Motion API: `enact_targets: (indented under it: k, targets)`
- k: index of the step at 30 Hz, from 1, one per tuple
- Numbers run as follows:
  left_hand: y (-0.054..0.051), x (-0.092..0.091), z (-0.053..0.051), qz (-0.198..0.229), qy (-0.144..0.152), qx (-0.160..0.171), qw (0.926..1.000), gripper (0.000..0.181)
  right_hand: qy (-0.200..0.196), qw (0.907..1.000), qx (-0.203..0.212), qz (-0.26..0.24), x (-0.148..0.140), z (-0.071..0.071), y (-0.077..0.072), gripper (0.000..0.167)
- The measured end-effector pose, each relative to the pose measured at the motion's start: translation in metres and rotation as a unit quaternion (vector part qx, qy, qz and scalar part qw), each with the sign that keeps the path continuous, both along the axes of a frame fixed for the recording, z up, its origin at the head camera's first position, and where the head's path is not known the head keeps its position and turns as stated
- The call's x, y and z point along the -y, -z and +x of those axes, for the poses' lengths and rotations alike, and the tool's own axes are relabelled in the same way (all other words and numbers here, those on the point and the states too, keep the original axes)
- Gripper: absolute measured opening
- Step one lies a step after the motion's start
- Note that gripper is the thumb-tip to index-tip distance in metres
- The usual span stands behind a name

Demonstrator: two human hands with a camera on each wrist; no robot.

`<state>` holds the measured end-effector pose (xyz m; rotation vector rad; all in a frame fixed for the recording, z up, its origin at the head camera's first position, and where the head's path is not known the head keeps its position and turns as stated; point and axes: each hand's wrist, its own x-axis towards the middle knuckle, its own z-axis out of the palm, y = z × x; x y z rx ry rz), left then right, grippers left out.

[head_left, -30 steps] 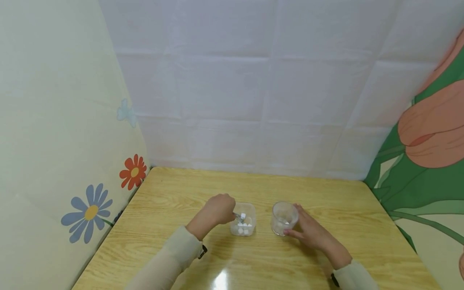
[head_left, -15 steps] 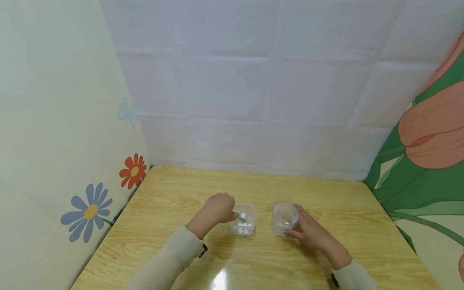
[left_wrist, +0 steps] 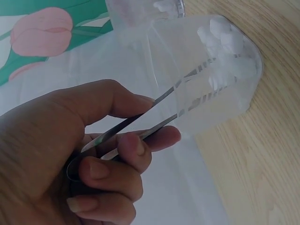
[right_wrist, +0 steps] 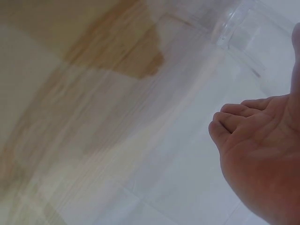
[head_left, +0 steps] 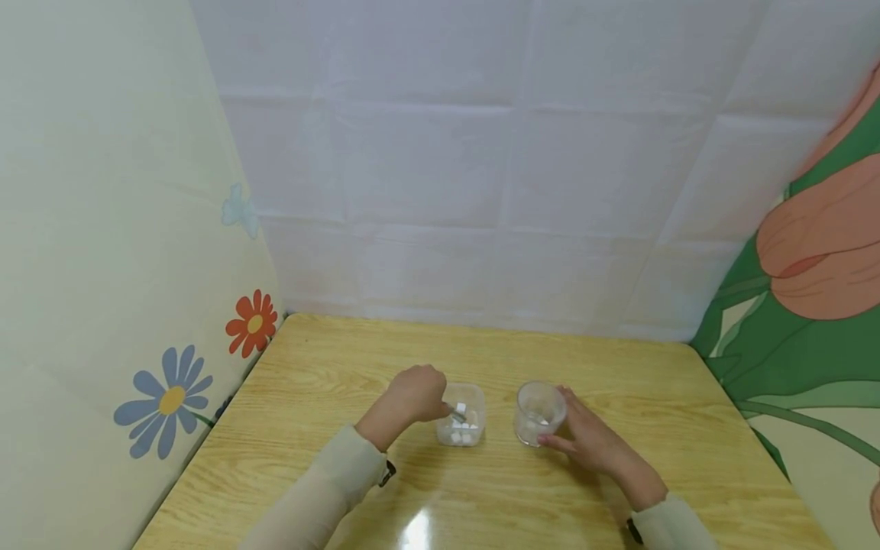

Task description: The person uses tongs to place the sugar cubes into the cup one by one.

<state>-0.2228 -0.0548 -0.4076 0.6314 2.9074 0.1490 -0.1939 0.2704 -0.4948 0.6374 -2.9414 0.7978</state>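
Note:
Metal tweezers [left_wrist: 124, 123] are held in my left hand [head_left: 415, 396], gripped between thumb and fingers. Their tips reach down into a small clear plastic container [head_left: 475, 393] among several white cubes [left_wrist: 232, 41]. In the left wrist view the two tips stand apart; whether a cube lies between them is hard to tell through the cloudy wall. To the right of the container a clear glass [head_left: 532, 399] stands upright with a few white pieces at its bottom. My right hand [head_left: 594, 441] holds the glass from its right side, thumb in front and fingers behind.
Both vessels stand on a wood-grain table [head_left: 371, 344], a short gap apart. A pale cloth wall [head_left: 440, 168] rises behind the table. Flower-printed sheets flank it on the left and right.
The tweezers have shifted slightly inside the container. My right hand and the glass stay where they were.

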Motion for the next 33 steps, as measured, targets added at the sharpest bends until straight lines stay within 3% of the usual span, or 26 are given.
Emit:
enact_targets:
  k: [19, 33]
  targets:
    - [0.0025, 0.0022, -0.0003, 0.008, -0.007, 0.013, 0.9999, 0.039, -0.002, 1.0, -0.002, -0.003, 0.0002, 0.0001, 0.0002, 0.091]
    - [0.0033, 0.0083, -0.0009, 0.02, 0.009, 0.009, 0.9997, 0.035, 0.001, 0.9999, 0.009, -0.005, 0.0003, 0.0005, -0.001, 0.091]
